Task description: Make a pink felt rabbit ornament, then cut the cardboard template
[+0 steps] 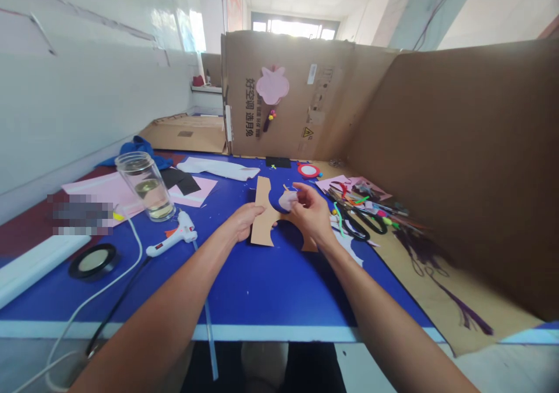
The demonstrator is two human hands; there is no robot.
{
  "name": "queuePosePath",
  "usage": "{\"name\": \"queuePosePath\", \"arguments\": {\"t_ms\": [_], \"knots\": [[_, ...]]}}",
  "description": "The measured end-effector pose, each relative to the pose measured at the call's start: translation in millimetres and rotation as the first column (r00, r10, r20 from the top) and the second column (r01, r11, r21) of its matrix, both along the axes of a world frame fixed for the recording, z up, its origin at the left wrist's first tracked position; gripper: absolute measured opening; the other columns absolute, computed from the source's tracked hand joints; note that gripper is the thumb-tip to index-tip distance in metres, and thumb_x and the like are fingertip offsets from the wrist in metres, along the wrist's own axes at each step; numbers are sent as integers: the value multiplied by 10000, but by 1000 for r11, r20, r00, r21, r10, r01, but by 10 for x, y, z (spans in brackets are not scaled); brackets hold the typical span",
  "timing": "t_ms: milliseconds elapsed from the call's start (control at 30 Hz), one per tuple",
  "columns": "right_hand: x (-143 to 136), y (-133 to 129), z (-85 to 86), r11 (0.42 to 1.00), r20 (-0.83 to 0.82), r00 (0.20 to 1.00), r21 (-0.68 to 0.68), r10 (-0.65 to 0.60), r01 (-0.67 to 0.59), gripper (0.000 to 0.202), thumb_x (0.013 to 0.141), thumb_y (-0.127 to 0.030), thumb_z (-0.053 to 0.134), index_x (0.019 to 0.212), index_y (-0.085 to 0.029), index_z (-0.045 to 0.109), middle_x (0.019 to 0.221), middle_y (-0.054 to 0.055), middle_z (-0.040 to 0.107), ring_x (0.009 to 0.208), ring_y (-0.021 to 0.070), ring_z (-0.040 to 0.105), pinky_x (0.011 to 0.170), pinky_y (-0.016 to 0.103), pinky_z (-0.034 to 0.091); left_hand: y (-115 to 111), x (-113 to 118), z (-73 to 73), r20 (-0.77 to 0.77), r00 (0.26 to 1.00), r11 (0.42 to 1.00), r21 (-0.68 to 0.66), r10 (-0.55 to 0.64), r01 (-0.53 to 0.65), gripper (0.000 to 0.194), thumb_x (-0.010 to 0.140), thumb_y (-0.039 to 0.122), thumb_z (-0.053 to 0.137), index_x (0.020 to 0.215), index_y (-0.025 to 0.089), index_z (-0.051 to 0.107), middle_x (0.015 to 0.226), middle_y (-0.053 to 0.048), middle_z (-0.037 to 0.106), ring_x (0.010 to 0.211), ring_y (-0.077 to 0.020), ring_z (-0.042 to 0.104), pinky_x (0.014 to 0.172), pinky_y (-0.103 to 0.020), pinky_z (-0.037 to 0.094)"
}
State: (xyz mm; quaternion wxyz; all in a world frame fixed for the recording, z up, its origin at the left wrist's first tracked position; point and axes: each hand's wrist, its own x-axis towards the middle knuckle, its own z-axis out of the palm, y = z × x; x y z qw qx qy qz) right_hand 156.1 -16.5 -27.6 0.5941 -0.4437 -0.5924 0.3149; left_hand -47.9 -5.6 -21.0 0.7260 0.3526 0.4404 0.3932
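My left hand [243, 220] grips a tan cardboard cutout [262, 230] along its left part, thumb on top. Round notches are cut into the card, which is held a little above the blue table [271, 294]. Between the thumb and fingers of my right hand [313, 211] is a small pale pink piece [287, 199], thin and soft-looking; whether it is paper or cloth I cannot tell. This hand is over the cutout's right side and hides part of it.
To the left are a white glue gun [174, 236], a roll of black tape [94, 262] and a glass jar [146, 189] with liquid. Black-handled scissors [358, 224] and craft scraps are on the right. Cardboard walls [297, 108] stand behind and to the right.
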Motion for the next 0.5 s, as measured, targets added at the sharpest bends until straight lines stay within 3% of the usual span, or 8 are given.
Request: {"name": "queuePosePath", "arguments": {"t_ms": [100, 167, 233, 300, 367, 500], "knots": [[-112, -75, -28, 978, 252, 948, 24, 194, -206, 589, 842, -198, 623, 1416, -281, 726, 1115, 46, 822, 1016, 225, 756, 971, 383, 597, 18, -13, 10, 59, 998, 998, -61, 37, -33, 353, 1119, 320, 516, 1078, 94, 784, 893, -172, 830, 710, -261, 803, 729, -384, 667], [-162, -92, -56, 939, 301, 893, -34, 335, -341, 669, 816, -152, 577, 1460, -280, 707, 1159, 48, 838, 1060, 225, 766, 986, 385, 597, 29, -32, 26, 115, 993, 998, -63, 23, -16, 496, 1140, 483, 462, 1073, 114, 787, 874, -153, 820, 698, -258, 791, 714, -387, 665], [-172, -77, -77, 929, 242, 898, -57, 369, -366, 724, 789, -136, 538, 1487, -260, 682, 1180, 53, 843, 1092, 222, 772, 1000, 389, 599, 36, -47, 43, 141, 990, 999, -48, -15, 22, 599, 1125, 604, 429, 1062, 131, 791, 858, -144, 811, 684, -260, 781, 676, -388, 657], [-141, -35, -87, 951, 155, 939, -65, 308, -302, 718, 780, -150, 527, 1477, -241, 674, 1155, 54, 843, 1102, 219, 776, 1016, 395, 600, 38, -51, 54, 128, 991, 998, -35, -47, 52, 630, 1114, 641, 430, 1053, 128, 791, 874, -153, 815, 689, -259, 780, 653, -375, 649], [-84, 22, -94, 979, 96, 976, -70, 196, -190, 659, 765, -172, 531, 1399, -224, 703, 1104, 54, 833, 1063, 216, 775, 1013, 394, 600, 34, -45, 53, 88, 995, 998, -30, -48, 51, 541, 1110, 569, 503, 1034, 113, 785, 889, -164, 822, 699, -257, 784, 651, -362, 645], [20, 129, -121, 996, 33, 998, -75, 49, -47, 429, 736, -201, 523, 1094, -196, 758, 1020, 73, 804, 929, 209, 751, 933, 372, 606, 17, -36, 31, 14, 1000, 1000, 28, 9, -9, 113, 952, 141, 716, 1021, 79, 780, 859, -156, 824, 692, -244, 786, 712, -363, 658]]}}
